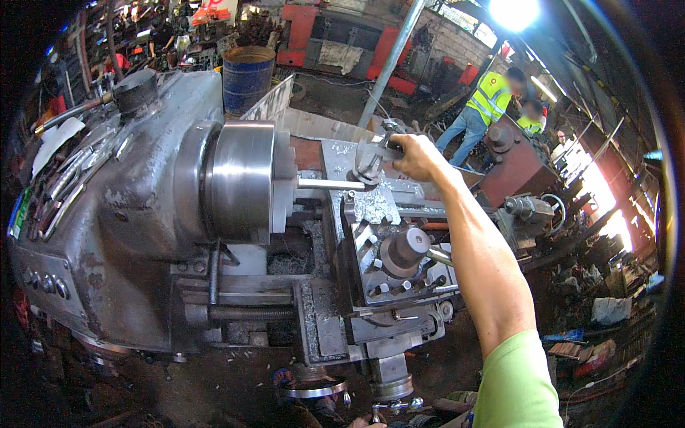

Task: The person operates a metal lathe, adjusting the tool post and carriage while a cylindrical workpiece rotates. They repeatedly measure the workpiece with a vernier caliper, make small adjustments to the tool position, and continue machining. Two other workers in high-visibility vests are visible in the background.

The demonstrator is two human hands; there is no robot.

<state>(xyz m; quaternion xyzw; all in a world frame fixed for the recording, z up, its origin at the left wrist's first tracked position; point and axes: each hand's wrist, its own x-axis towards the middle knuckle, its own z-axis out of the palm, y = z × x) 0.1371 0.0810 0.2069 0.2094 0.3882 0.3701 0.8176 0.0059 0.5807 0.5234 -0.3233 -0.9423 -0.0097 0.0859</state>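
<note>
My right hand (417, 157) reaches over a large grey lathe and grips the handle of a metal spanner (371, 162). The spanner's ring end sits at the free tip of a thin steel rod (330, 184), which sticks out to the right from the lathe's shiny round chuck (241, 178). Just below the rod stands the tool post (403, 251) on the chip-covered carriage. A sliver of my left hand (367, 423) shows at the bottom edge beside a small crank handle (392, 406); its fingers are cut off by the frame.
The lathe headstock (121, 214) fills the left side. A blue drum (247, 75) and a slanted steel pole (392, 57) stand behind the lathe. Two people in yellow vests (492, 96) work at the back right beside a red-brown machine (510, 167). Scrap litters the floor at the right.
</note>
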